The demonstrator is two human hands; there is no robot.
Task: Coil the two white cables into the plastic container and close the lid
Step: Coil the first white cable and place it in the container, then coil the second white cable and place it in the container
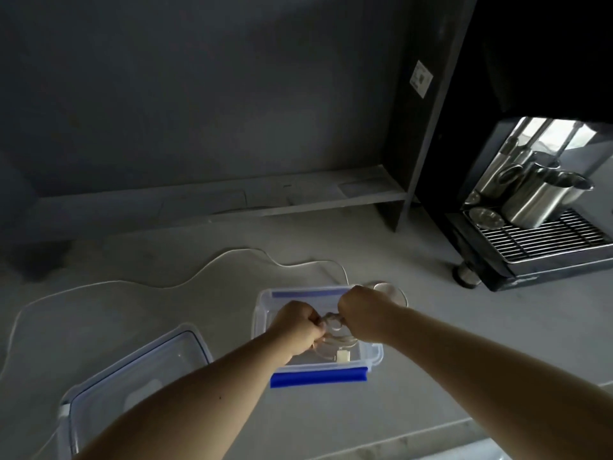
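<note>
A clear plastic container (262, 313) with blue clips stands open on the grey counter. Over it my left hand (298, 323) and my right hand (361, 310) both grip a white cable (331, 318), which runs in a short loop between them. Coiled turns of cable and a white plug (343, 356) lie inside the container below my hands. A long white cable (159, 285) trails from the container's far right corner across the counter to the left and down the left edge. The clear lid (109, 383) lies flat at the lower left, apart from the container.
A black coffee machine (517, 267) with steel jugs (537, 197) on its drip grate stands at the right. A round clear coaster or disc (394, 292) lies just behind my right hand. A dark wall and a low ledge (298, 197) close the back of the counter.
</note>
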